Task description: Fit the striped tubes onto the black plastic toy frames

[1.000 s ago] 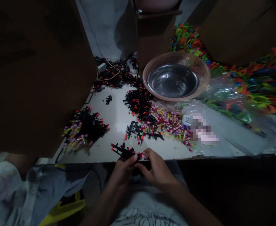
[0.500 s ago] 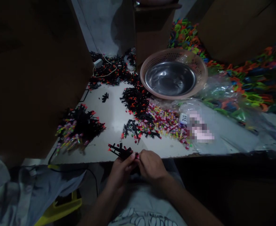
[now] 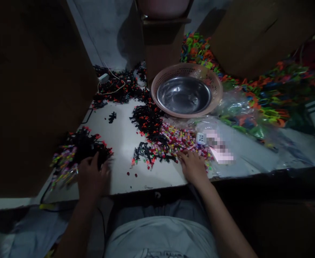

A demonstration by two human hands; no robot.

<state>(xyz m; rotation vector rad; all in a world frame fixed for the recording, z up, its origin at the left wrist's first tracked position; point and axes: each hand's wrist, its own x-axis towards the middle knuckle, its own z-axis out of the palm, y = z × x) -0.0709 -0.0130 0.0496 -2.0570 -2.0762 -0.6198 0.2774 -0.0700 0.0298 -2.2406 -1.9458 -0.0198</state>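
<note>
My left hand [image 3: 93,177] is at the left pile of black toy guns [image 3: 89,145], its fingers apart and touching the pile's near side. Colourful candy-like tubes [image 3: 64,156] stick out of that pile's left edge. On the right, my right hand [image 3: 193,166] rests at the near edge of a heap of small pink, red and yellow pieces [image 3: 180,136]; its fingertips are bent down onto them, and what they hold is too small to tell. Several black toy parts [image 3: 144,152] lie between the hands, with two red bits [image 3: 132,174] near the table's front edge.
A pink perforated basket [image 3: 156,93] holds a metal bowl [image 3: 184,95] at the back. Clear plastic bags [image 3: 243,143] and a pink card [image 3: 220,154] lie to the right. More black toys [image 3: 120,84] and colourful plastic pieces [image 3: 270,89] stand behind. A large cardboard box [image 3: 33,96] blocks the left.
My hands have parted from the front edge, left to the black pile, right to the colourful heap. The toy gun they held is no longer between them. The view has shifted slightly.
</note>
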